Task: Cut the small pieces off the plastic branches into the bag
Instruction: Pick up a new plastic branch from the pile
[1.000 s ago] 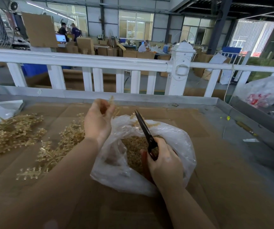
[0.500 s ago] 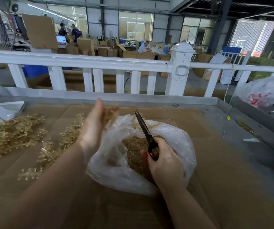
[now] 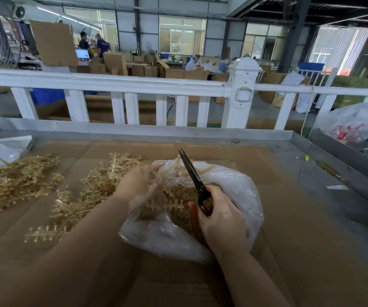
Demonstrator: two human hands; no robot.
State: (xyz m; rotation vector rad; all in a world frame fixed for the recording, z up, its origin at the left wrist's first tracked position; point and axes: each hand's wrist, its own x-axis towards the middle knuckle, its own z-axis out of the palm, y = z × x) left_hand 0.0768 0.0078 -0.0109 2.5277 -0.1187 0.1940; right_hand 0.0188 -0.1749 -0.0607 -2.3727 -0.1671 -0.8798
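Right fingers point(image 3: 217, 197): curled round the red handles of the scissors point(image 3: 195, 182); firm grip.
Scissors: blades closed, tips pointing up and away, standing over the mouth of the bag point(image 3: 240, 191).
Right hand point(image 3: 223, 222): rests against the bag's right side.
Left fingers point(image 3: 151, 171): bent at the bag's left rim, on a plastic branch point(image 3: 167, 204) that lies across the opening; blurred, so whether they pinch it I cannot tell.
Left hand point(image 3: 137, 187): just left of the bag.
Bag: clear plastic, open, on the bench point(image 3: 300, 251); cut pieces point(image 3: 183, 218) piled inside, golden-brown.
Loose branches point(image 3: 79, 202): heap just left of the bag, touching the left hand.
Second heap point(image 3: 17, 182): further left, apart from the first.
Bench: covered with brown cardboard, metal rim at the far edge.
White railing point(image 3: 112, 84): behind the bench.
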